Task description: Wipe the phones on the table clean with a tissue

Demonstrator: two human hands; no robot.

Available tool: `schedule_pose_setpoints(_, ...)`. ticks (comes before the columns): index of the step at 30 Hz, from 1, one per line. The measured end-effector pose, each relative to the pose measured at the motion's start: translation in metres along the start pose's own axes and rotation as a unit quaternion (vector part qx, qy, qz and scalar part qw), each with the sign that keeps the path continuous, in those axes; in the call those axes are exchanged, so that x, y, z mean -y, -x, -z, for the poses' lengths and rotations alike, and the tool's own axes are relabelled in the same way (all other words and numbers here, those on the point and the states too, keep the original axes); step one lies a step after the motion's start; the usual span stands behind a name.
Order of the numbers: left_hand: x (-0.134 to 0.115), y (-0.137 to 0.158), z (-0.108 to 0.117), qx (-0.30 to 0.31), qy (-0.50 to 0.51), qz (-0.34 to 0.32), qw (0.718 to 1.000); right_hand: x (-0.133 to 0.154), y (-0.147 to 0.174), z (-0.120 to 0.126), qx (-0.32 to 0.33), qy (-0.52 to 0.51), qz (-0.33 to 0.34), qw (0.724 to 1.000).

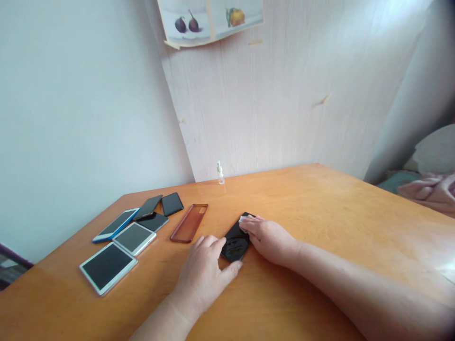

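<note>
A person's right hand (272, 240) pressed a small white wipe (243, 221) to the far end of a black phone (235, 240) in the head view, fingers bunched together on it. The left hand (202, 267) lay at the phone's near end, thumb and fingers spread apart around the corner; how firmly they gripped could not be told. The phone lay flat, screen up, slantwise on a wooden table (302, 199), between the two hands. A clear reddish-brown case (189, 222) sat apart to its left, beyond the left hand. Farther left, white-framed tablets (107, 266) and dark phones (172, 203) lay close together, some overlapping, and a small spray bottle (221, 175) stood near the wall.

The step appeared to be wiping the screen. Done well, it called for light, even strokes along the glass with the wipe kept flat, the left hand steadying only the edges so that fingertips left no fresh smudges, and the corners covered as carefully as the middle.
</note>
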State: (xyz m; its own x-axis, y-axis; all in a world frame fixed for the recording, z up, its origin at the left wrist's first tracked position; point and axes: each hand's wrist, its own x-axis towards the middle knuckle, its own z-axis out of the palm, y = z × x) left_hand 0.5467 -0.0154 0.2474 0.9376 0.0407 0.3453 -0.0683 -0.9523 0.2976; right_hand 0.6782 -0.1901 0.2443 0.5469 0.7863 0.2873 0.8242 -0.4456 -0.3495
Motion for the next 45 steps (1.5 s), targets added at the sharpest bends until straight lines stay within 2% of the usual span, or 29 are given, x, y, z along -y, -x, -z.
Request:
schedule_pose_setpoints(3, -0.002, 0.000, 0.004, 0.008, 0.001, -0.012, 1.000, 0.026, 0.010, -0.002, 0.001, -0.066, 0.098, 0.993)
schedule_pose_setpoints(5, -0.004, -0.001, 0.007, 0.014, 0.006, -0.020, 1.000, 0.034, 0.014, 0.000, 0.005, -0.092, 0.140, 0.986)
schedule_pose_setpoints(7, -0.005, -0.001, 0.010, 0.017, 0.009, -0.020, 1.000, 0.032, 0.013, 0.004, -0.009, -0.096, 0.137, 0.986)
schedule_pose_setpoints(10, -0.007, -0.002, 0.014, 0.016, 0.010, -0.015, 1.000, 0.020, 0.008, 0.011, -0.065, -0.075, 0.063, 0.993)
schedule_pose_setpoints(12, -0.007, -0.002, 0.015, 0.011, 0.010, -0.012, 1.000, 0.015, 0.007, 0.012, -0.106, -0.066, 0.038, 0.991)
schedule_pose_setpoints(14, -0.006, -0.002, 0.015, 0.005, 0.017, -0.009, 1.000, 0.020, 0.009, 0.011, -0.125, -0.074, 0.074, 0.987)
schedule_pose_setpoints(17, -0.002, -0.002, 0.013, -0.001, 0.045, -0.010, 0.999, 0.034, 0.015, 0.005, -0.113, -0.090, 0.168, 0.975)
schedule_pose_setpoints(19, 0.000, -0.002, 0.012, -0.002, 0.058, -0.010, 0.998, 0.036, 0.014, 0.003, -0.110, -0.085, 0.188, 0.972)
schedule_pose_setpoints(26, 0.000, -0.002, 0.007, 0.004, 0.021, 0.014, 1.000, -0.005, -0.006, 0.006, -0.160, -0.058, 0.051, 0.984)
schedule_pose_setpoints(28, 0.001, -0.002, 0.006, 0.003, 0.023, 0.013, 1.000, 0.002, -0.004, 0.004, -0.152, -0.057, 0.071, 0.984)
schedule_pose_setpoints(31, 0.003, -0.003, 0.005, -0.007, 0.055, 0.005, 0.998, 0.024, 0.003, 0.001, -0.108, -0.058, 0.169, 0.978)
schedule_pose_setpoints(33, 0.004, -0.002, 0.006, -0.011, 0.069, 0.002, 0.998, 0.028, 0.004, 0.000, -0.094, -0.058, 0.200, 0.974)
schedule_pose_setpoints(35, 0.002, -0.002, 0.007, -0.006, 0.061, 0.003, 0.998, 0.018, -0.001, 0.000, -0.114, -0.055, 0.161, 0.979)
schedule_pose_setpoints(38, -0.001, -0.002, 0.009, 0.002, 0.051, 0.002, 0.999, -0.011, -0.010, 0.000, -0.166, -0.069, 0.046, 0.983)
schedule_pose_setpoints(40, -0.002, -0.001, 0.010, 0.003, 0.059, 0.005, 0.998, -0.020, -0.011, 0.000, -0.182, -0.085, 0.002, 0.980)
schedule_pose_setpoints(42, -0.002, -0.002, 0.010, 0.007, 0.072, 0.011, 0.997, -0.012, -0.008, -0.002, -0.169, -0.089, 0.015, 0.981)
schedule_pose_setpoints(45, 0.000, -0.002, 0.009, 0.012, 0.101, 0.026, 0.994, 0.017, 0.002, -0.003, -0.109, -0.084, 0.111, 0.984)
